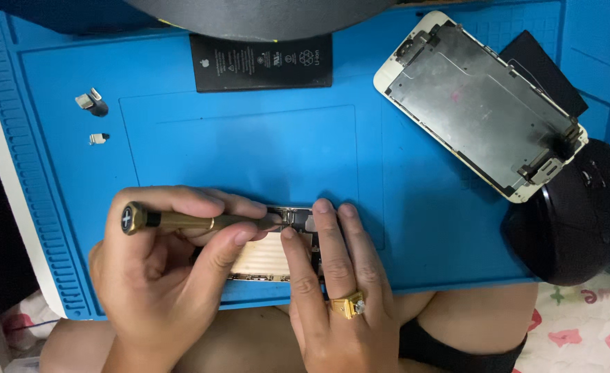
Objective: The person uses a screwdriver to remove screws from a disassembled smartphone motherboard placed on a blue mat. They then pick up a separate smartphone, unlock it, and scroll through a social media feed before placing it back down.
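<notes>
My left hand grips a brass-coloured screwdriver that lies nearly level, its tip pointing right into an opened phone body at the near edge of the blue mat. My right hand, with a gold ring on one finger, presses flat on the phone body's right side, fingertips beside the screwdriver tip. Most of the phone body is hidden under both hands.
A black flat battery lies at the mat's far middle. A detached screen assembly rests face down at the far right, by a black round object. Two small metal brackets sit at the left.
</notes>
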